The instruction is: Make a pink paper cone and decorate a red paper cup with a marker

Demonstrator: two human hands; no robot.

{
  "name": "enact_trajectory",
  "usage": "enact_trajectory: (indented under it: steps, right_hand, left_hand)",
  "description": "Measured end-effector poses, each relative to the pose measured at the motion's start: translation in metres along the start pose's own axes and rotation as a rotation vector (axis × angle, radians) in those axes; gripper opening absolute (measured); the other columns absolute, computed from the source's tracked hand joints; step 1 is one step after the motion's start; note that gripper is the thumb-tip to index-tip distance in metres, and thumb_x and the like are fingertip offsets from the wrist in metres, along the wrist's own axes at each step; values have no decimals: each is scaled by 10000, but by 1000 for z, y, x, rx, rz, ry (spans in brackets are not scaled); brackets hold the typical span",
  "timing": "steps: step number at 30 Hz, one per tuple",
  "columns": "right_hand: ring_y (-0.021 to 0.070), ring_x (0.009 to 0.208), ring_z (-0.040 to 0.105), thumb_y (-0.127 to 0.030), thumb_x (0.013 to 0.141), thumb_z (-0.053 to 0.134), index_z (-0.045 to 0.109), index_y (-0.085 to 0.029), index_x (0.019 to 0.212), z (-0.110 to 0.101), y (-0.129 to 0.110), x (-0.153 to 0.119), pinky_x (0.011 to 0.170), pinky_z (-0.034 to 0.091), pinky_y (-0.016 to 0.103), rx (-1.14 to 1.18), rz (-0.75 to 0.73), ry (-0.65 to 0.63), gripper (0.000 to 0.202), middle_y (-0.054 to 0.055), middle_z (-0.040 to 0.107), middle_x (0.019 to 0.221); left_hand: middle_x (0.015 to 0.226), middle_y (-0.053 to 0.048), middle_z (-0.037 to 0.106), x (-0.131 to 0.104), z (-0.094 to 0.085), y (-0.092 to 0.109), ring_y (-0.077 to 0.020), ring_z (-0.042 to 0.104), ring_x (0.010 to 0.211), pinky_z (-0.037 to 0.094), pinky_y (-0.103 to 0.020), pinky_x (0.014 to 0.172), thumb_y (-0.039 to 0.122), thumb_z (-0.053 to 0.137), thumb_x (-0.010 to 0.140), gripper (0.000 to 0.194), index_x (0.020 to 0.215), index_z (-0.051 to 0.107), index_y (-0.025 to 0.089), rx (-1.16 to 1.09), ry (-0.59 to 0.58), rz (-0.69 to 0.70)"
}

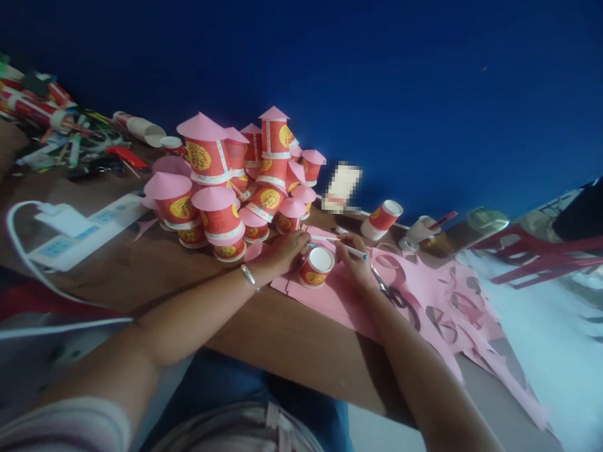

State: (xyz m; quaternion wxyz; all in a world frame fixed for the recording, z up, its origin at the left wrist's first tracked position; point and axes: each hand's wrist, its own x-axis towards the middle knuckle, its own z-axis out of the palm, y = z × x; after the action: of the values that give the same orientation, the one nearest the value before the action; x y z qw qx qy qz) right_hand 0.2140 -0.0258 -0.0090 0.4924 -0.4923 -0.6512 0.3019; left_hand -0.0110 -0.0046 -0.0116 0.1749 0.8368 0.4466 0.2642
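Observation:
My right hand [352, 253] is closed around a thin white pen [356, 252] with a blue-green end. Just left of it, my left hand [291, 247] has its fingers bent together at the pen's other side; whether it grips a thin piece there is too small to make out. Between and below both hands, a red paper cup [316, 269] with a white rim stands upright on pink paper [323, 302]. Beyond my left hand, several red cups with pink cone tops [215, 213] are stacked and grouped.
Scissors [386, 285] and cut pink scraps [457, 310] lie right of my right hand. Further back stand a red cup [385, 216] and a cup holding a red item [424, 229]. A white power strip [88, 232] lies left, with clutter [77, 139] behind.

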Motion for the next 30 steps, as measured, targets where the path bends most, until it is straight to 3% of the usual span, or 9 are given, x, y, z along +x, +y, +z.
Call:
enact_trajectory:
  steps: [4,9,13,19,30]
  right_hand:
    - [153,615,609,-493,858,779,689,-233,916,0,-5,-2,592,515,298,236,121,1,281,1,694,743]
    - [151,624,617,-532,854,777,747,-213,964,1,-5,-2,619,522,308,408,164,31,339,16,720,760]
    - [149,630,605,-527,853,776,744,-207,897,1,-3,-1,627,515,304,437,169,32,325,9,698,727]
    - [165,639,622,-535,859,753,705,-214,856,-1,-2,0,631,523,317,422,178,14,325,24,706,743]
    - [195,696,672,-559,855,722,697,-219,872,-3,-4,0,685,572,356,420,196,-86,341,56,738,818]
  left_hand:
    - [1018,-96,715,4,2,-6,-218,668,898,548,-341,791,197,595,961,86,1026,648,177,-142,69,-4]
    - [1048,-72,760,8,4,-7,-163,685,825,556,-277,720,343,650,959,187,1028,686,173,-574,194,10]
    - [1056,-81,774,7,4,-2,-153,692,808,554,-263,694,353,701,911,225,1033,715,164,-756,211,-31]
    - [966,-63,772,4,0,4,-144,690,768,566,-255,662,314,754,866,204,997,728,160,-873,141,-118]
    - [890,-62,762,4,-2,7,-136,664,712,518,-231,590,422,808,835,323,988,775,140,-926,99,-142]
